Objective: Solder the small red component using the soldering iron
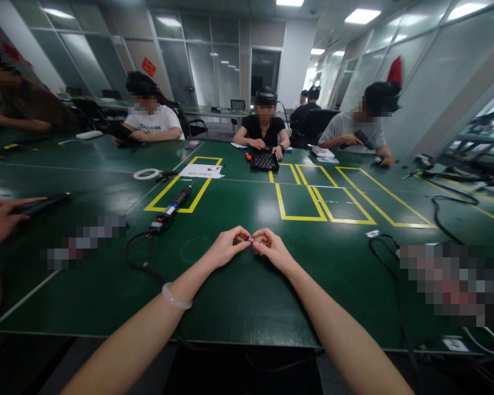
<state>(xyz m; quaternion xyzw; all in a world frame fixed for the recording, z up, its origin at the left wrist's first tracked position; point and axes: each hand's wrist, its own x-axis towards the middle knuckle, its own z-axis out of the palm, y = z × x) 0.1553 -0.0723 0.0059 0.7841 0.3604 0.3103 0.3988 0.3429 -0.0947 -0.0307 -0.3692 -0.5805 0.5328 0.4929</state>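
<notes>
Green counter [255, 307] spreads under both forearms, a pale bracelet [176, 296] circling the left one. Ahead, the left hand [226, 247] and right hand [275, 249] pinch a tiny part [251, 240] between their fingertips, too small to identify. If either pinch slipped, it could drop and roll out of sight. Left of them lies a corded tool [172, 210]; farther, a co-worker [264, 129] handles a black tray [265, 159].

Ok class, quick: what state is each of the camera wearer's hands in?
Left hand: closed, pinching a tiny object.
Right hand: closed, pinching the same tiny object.
</notes>
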